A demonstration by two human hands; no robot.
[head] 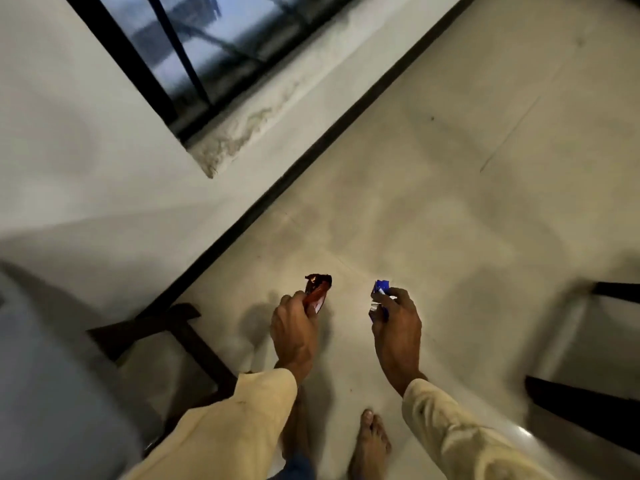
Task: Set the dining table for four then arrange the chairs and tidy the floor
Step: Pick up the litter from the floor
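Fingers [398, 294] of the right hand [398, 329] pinch a blue wrapper [381, 287]; the left hand [294, 336] grips a red wrapper [318, 289]. Both wrappers are held above the floor [450, 202], apart from each other, near the dark skirting [311, 147] along the wall [69, 168]. A bare foot [369, 441] stands on the floor below the right hand, a dark frame [194, 344] at left

Floor [450, 202]: pale glossy tiles with thin joints and faint smudges.
Far edge: black skirting [311, 150] runs along the wall, from near left to far right.
Near left: dark frame [197, 348] stands on the tiles.
Near right: dark bars [581, 407], blurred.
Near middle: bare foot [369, 445] stands flat on the tiles.
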